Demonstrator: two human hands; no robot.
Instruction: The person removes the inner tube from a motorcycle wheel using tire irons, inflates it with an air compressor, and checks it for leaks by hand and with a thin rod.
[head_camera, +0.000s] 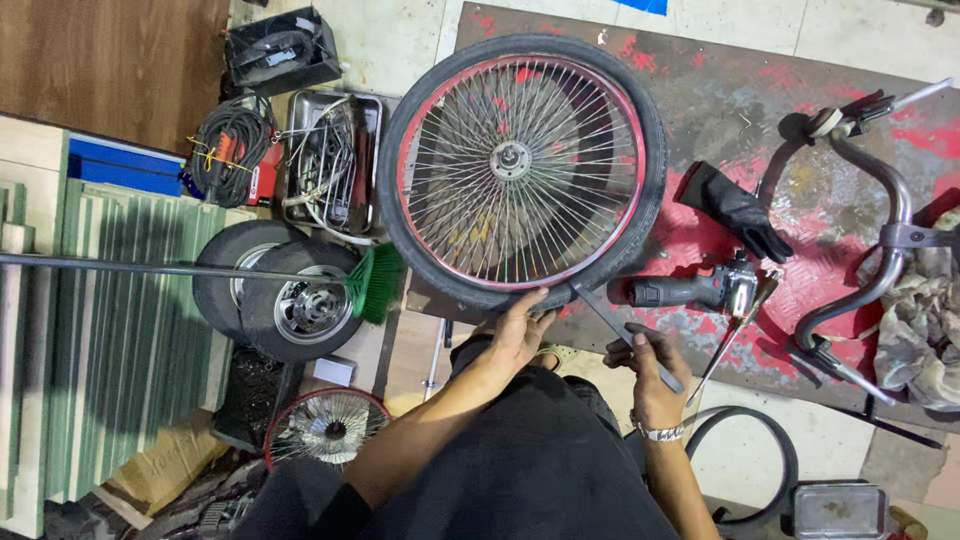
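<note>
Fingers of the left hand (520, 330) curl over the near edge of the black tyre (425, 262) on the red-rimmed wheel (520, 165), which lies flat on the floor ahead of the knees. Right hand (648, 375) grips a flat metal lever (625, 335), tip poked under the tyre bead. Black power drill (690, 290), black glove (735, 210) and handlebar (880, 250) lie to the right.

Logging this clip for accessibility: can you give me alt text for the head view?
A person's left hand grips the tyre of a red-rimmed spoked bicycle wheel lying flat on the floor, while the right hand levers a flat metal bar at its edge. A cordless drill, black glove and handlebars lie nearby.
</note>
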